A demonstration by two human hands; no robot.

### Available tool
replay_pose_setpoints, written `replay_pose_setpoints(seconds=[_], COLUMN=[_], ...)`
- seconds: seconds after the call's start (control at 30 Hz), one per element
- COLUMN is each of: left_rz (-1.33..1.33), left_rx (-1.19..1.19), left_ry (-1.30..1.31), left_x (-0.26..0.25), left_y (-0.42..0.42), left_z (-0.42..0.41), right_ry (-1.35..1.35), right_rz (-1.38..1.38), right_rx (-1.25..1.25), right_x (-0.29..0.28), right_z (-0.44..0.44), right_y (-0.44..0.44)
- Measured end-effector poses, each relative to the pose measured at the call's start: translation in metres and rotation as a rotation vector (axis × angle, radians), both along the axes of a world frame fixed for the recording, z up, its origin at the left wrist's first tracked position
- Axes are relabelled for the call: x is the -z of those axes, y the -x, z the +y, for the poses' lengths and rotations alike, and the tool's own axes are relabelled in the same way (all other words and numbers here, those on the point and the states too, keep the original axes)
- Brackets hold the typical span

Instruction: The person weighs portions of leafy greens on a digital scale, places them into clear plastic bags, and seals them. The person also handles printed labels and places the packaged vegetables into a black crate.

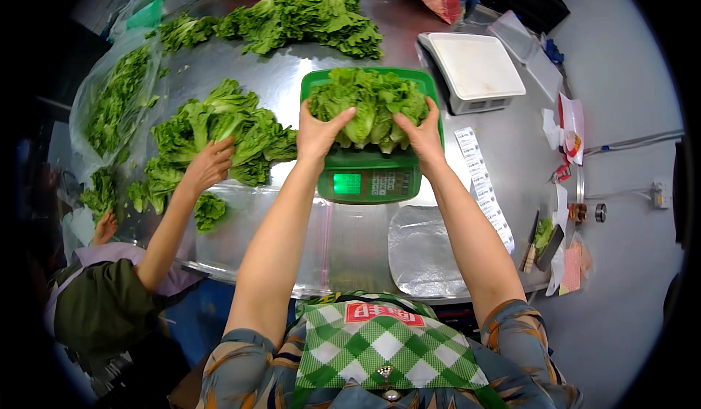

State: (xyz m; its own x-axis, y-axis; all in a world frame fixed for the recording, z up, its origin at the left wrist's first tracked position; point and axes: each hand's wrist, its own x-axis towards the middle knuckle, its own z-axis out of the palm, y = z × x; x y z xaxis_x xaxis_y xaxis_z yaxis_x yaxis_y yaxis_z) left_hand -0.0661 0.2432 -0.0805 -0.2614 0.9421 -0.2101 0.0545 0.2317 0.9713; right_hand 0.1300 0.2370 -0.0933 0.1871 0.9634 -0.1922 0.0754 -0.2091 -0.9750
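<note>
Both my hands grip a bunch of green leafy lettuce point(367, 110) from its two sides, over the pan of a green digital scale point(358, 160). My left hand point(323, 129) has its thumb across the leaves on the left. On the right side, my right hand point(423, 134) does the same, thumb inward. The cut stem ends point toward me. Whether the bunch rests fully on the pan cannot be told. The scale's display point(347, 184) is lit green. Just below the scale lie clear plastic bags point(424, 250) on the steel table point(257, 72).
A co-worker's hand point(211, 162) touches a lettuce pile point(219, 124) at left. More lettuce point(306, 17) lies at the back, and a bagful point(118, 102) at far left. At right are a white scale point(473, 66), a label strip point(482, 184) and a knife point(530, 244).
</note>
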Motion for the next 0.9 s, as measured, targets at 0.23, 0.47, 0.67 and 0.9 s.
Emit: replay_pose_setpoints(seconds=[0.23,0.47,0.67,0.9], left_rz=[-0.250,-0.379,-0.187,0.278], left_rx=[0.138,0.338,0.916,1.435], left_ry=[0.027,0.051,0.066,0.045], left_x=[0.001,-0.037,-0.033,0.041], left_y=[0.003,-0.005,-0.081,-0.162], left_z=[0.009,-0.023,-0.088,-0.121], right_ry=[0.036,0.141,0.006,0.009], right_rz=[0.306,0.581,0.579,0.535], right_rx=[-0.044,0.038,0.480,0.968], right_x=[-0.018,-0.041,-0.025,0.067], right_z=[0.010,-0.043,-0.223,-0.322], right_y=[0.025,0.010,-0.032,-0.015])
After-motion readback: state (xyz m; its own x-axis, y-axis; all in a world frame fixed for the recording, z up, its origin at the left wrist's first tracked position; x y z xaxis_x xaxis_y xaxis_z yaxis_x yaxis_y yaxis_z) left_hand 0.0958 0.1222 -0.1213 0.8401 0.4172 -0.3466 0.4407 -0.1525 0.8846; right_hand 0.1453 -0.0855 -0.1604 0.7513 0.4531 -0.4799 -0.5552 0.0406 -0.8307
